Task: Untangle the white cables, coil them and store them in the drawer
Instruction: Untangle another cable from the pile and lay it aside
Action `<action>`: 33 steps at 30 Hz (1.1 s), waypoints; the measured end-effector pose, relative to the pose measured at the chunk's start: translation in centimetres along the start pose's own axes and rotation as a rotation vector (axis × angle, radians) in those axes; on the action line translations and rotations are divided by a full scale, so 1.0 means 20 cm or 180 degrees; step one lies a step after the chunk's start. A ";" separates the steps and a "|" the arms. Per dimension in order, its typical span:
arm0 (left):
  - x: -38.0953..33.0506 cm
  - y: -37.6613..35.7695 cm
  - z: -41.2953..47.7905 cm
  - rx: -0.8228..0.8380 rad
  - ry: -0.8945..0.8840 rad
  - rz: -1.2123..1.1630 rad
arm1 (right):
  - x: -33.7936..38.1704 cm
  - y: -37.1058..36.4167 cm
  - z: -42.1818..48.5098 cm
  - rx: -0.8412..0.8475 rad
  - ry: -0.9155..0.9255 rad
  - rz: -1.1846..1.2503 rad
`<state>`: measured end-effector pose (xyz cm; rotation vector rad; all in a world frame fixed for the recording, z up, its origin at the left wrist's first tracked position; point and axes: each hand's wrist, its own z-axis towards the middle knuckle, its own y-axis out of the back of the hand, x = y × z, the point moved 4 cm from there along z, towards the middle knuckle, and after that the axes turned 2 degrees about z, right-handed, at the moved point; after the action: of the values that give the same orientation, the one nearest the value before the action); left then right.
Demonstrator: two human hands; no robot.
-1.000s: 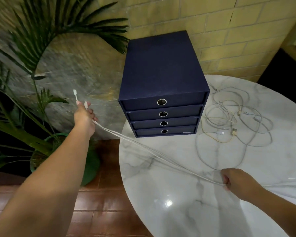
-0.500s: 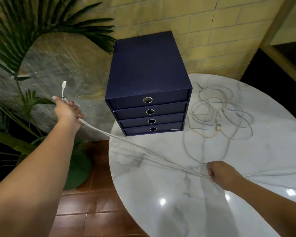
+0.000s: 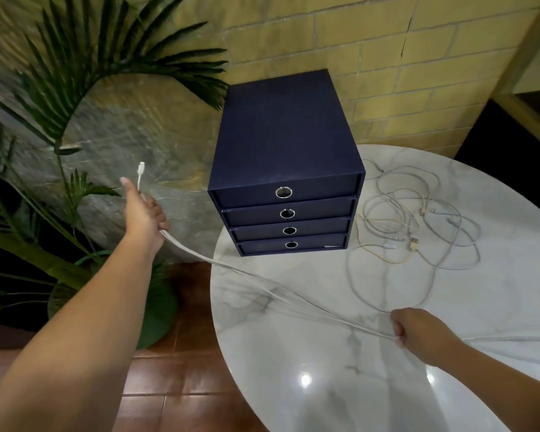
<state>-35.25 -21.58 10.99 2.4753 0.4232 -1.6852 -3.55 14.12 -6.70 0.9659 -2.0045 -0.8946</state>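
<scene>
**One cable pulled straight, the heap waiting**

We stand at a round marble table (image 3: 325,385) over a red tiled floor (image 3: 184,385). Nearest us, our right hand (image 3: 418,333) is closed in a fist round the stretched white cable (image 3: 262,285), low over the tabletop. From there several strands run side by side up and left, past the table's edge, to our left hand (image 3: 144,216). Its fingers curl round them, thumb out, and a plug end (image 3: 142,167) sticks up above it. Farther on, the tangled pile (image 3: 418,232) of white cables lies loose on the marble, just right of the navy drawer unit (image 3: 287,157) (all four drawers shut). We judge the task early: one cable drawn taut, none coiled, none stored. A palm (image 3: 75,73) and a yellow brick wall (image 3: 356,42) stand behind.
</scene>
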 end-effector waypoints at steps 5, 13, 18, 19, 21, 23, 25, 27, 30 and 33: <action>0.02 0.01 0.04 0.0127 0.0061 0.0004 | 0.01 0.01 0.00 0.0021 0.0019 0.0056; 0.10 -0.07 0.15 0.0031 0.0094 0.0183 | 0.01 0.00 0.00 0.0104 0.0001 0.0064; 0.20 -0.11 0.29 0.0205 0.0202 0.1269 | 0.01 0.00 0.02 0.0055 0.0001 0.0048; 0.25 -0.10 0.32 0.0191 0.0229 0.1638 | 0.00 0.00 0.03 0.0045 0.0006 0.0012; 0.35 -0.11 0.31 0.0274 0.0212 0.2078 | 0.00 0.00 0.04 0.0033 0.0039 -0.0008; 0.47 -0.11 0.26 0.0423 0.0175 0.2192 | 0.00 0.00 0.04 0.0052 0.0066 0.0011; 0.59 -0.09 0.19 0.0627 -0.0071 0.2483 | 0.00 0.00 0.03 0.0067 0.0067 0.0060; 0.69 -0.08 0.12 0.0817 -0.0418 0.2932 | 0.01 0.01 0.02 0.0073 0.0051 0.0099; 0.79 -0.13 -0.04 0.1264 -0.0825 0.3066 | 0.02 0.02 0.01 0.0086 0.0051 0.0158; 0.87 -0.18 -0.18 0.1748 -0.1174 0.3507 | 0.05 0.04 0.01 0.0116 0.0131 0.0252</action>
<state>-27.15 -14.31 -3.49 1.8563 -1.3247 -1.7016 -4.41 13.70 -5.88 0.9111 -2.0160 -0.7918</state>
